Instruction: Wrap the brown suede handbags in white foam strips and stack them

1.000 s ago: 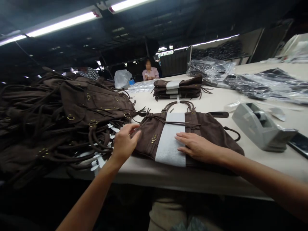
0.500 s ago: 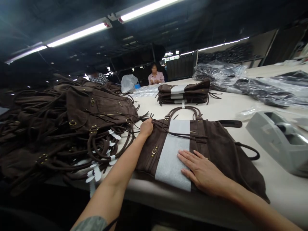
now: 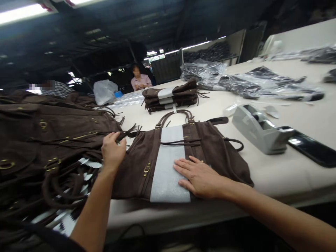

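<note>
A dark brown handbag [image 3: 220,154] lies flat on the table, its looped handles [image 3: 178,113] pointing away from me. A pale grey wrapping band [image 3: 169,164] runs across its middle, with thin dark cords lying over it. My right hand [image 3: 201,176] rests flat on the bag, fingers stretched over the band's right edge. At the bag's far left corner, my left hand [image 3: 113,150] has its fingers curled around a dark strap [image 3: 128,132]. The part of the strap inside the fingers is hidden.
More brown bags [image 3: 63,122] are heaped at left. Stacked banded bags [image 3: 170,98] stand behind. At right are a grey tape dispenser [image 3: 262,131], a black phone [image 3: 315,147] and plastic-wrapped items [image 3: 262,82]. A person [image 3: 141,80] sits across the table.
My left hand has moved left from the bag's top edge to the strap at its far left corner. My right hand stays flat on the band. The view has swung right.
</note>
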`<state>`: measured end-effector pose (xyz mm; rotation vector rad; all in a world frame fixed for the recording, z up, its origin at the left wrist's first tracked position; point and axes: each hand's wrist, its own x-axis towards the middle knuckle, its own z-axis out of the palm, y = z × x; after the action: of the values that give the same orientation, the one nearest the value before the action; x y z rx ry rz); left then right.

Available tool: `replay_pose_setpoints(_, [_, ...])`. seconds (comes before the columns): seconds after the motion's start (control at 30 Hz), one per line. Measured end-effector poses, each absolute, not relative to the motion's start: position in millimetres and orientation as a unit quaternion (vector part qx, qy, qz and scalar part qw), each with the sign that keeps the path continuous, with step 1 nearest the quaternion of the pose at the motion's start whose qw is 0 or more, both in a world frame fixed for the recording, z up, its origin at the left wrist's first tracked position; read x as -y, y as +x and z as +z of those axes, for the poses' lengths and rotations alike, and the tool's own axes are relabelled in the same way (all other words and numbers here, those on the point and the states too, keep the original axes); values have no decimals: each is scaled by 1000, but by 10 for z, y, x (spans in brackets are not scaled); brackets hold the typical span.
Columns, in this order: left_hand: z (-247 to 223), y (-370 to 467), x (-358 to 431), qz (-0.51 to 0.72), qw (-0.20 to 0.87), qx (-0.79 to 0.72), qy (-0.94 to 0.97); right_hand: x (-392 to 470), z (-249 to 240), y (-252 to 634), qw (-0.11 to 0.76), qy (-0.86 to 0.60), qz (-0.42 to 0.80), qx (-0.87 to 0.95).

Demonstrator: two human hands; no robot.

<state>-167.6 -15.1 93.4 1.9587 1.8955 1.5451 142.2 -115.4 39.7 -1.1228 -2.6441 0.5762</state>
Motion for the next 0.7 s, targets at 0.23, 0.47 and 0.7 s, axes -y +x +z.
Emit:
replay_pose_setpoints(0.23, [838, -654, -37, 209, 172, -463, 844, 1205, 475, 1416, 112, -393, 176, 896])
replay_pose_setpoints(0.47, [647, -649, -233, 240, 226, -493, 805, 1233, 459, 1402, 114, -400, 170, 893])
replay_pose_setpoints(0.7, [455, -1067, -396, 504, 285, -580, 573, 1232, 421, 1389, 108, -403, 158, 895])
